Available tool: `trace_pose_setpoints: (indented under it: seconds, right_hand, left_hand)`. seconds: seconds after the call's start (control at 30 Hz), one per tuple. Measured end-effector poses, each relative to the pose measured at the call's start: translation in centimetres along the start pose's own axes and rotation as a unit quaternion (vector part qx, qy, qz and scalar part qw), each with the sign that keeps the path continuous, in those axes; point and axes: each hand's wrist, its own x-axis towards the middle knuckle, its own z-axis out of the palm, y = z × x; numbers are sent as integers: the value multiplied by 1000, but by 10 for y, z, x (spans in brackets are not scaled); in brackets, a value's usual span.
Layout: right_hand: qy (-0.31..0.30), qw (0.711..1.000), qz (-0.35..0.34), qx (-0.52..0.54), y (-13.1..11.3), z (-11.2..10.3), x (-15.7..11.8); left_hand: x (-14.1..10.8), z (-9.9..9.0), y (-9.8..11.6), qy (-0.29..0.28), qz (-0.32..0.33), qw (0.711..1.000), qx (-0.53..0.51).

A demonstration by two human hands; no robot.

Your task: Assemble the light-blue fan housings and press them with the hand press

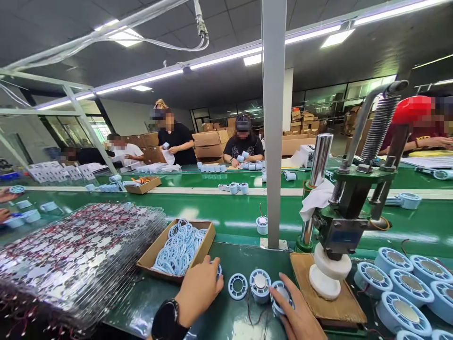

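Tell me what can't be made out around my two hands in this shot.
Head view only:
- Part under the left hand: only a blue edge shows past the fingers.
- Round blue part at the right hand: the fingers cover its near side.
- Plastic trays: contents are lost in glare.
- Blue housings: cut off by the right edge.

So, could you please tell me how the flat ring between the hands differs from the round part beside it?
The flat ring is thin, with an open centre; the round part stands taller, its centre filled by a silvery disc. Neither is touched: the left hand and right hand flank them. Both are pale blue.
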Motion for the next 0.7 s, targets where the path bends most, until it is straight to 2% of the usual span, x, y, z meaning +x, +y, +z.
trace_pose_setpoints:
  seconds: [0.07,0.17,0.23,0.3,0.37,0.43,0.57,0.7]
  right_hand:
    - [11,1000,7,-22,-1,3,0]
    - [22,999,10,-41,1,5,-3]
    - [28,998,3,-49,3,6,-6]
    - [33,998,-8,-60,4,8,-6]
    - [39,997,-22,-69,4,9,-3]
    - [49,996,-38,-63,5,9,-2]
    - [59,997,-48,7,9,3,-14]
    - [47,996,10,77,8,-12,-37]
  left_hand:
    - [-1,13,7,24,-33,999,18]
    - [3,20,16,60,-60,996,29]
    - [5,22,22,81,-36,996,10]
    - [6,29,29,85,21,996,-32]
    - [5,41,34,72,67,993,-72]
    - [4,57,36,48,77,991,-101]
    - [-8,82,38,32,46,983,-175]
    - [-29,87,39,64,-16,972,-226]
